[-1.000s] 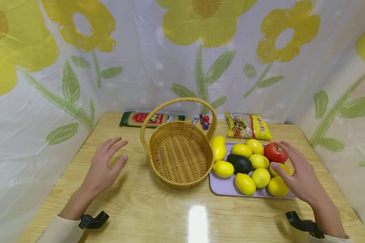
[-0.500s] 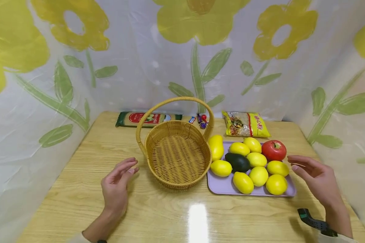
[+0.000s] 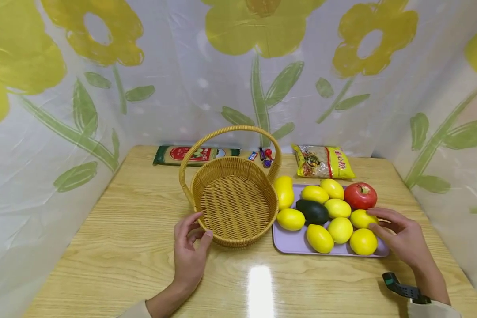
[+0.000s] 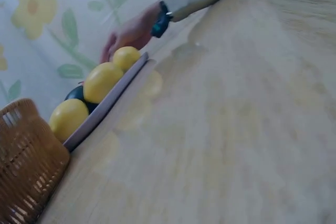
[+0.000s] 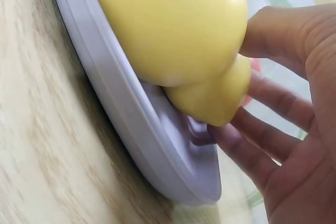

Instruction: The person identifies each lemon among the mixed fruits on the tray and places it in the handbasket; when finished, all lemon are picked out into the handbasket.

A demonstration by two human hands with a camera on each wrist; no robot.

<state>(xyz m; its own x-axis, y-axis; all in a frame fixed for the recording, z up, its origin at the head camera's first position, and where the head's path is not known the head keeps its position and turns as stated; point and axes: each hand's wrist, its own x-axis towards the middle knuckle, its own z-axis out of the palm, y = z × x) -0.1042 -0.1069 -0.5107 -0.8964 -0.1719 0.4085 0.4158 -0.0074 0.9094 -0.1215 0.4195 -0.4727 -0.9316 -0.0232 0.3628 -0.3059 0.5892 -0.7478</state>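
A round wicker basket (image 3: 234, 203) with a tall arched handle stands mid-table with nothing in it. My left hand (image 3: 191, 256) is at its near left rim, with bent fingers and the thumb tip right at the weave. To the right lies a lilac tray (image 3: 292, 247) bearing several yellow lemons (image 3: 319, 238), a dark avocado (image 3: 312, 212) and a round red fruit (image 3: 360, 196). My right hand (image 3: 405, 236) pinches the lemon (image 3: 362, 219) at the tray's right side, fingers beyond it and thumb on the near side. In the right wrist view the fingertips meet that lemon (image 5: 215, 98), partly behind another lemon (image 5: 173, 30).
Along the back of the table lie a green noodle packet (image 3: 183, 154), a few small wrapped sweets (image 3: 266, 163) and a yellow-and-clear food bag (image 3: 323, 162). An elongated yellow fruit (image 3: 284, 192) lies between basket and tray. A flowered curtain (image 3: 175, 88) hangs around the table.
My left hand has moved right, from beside the basket to its near rim. The right hand first drew back rightward from over the red fruit, then came in to the lemon.
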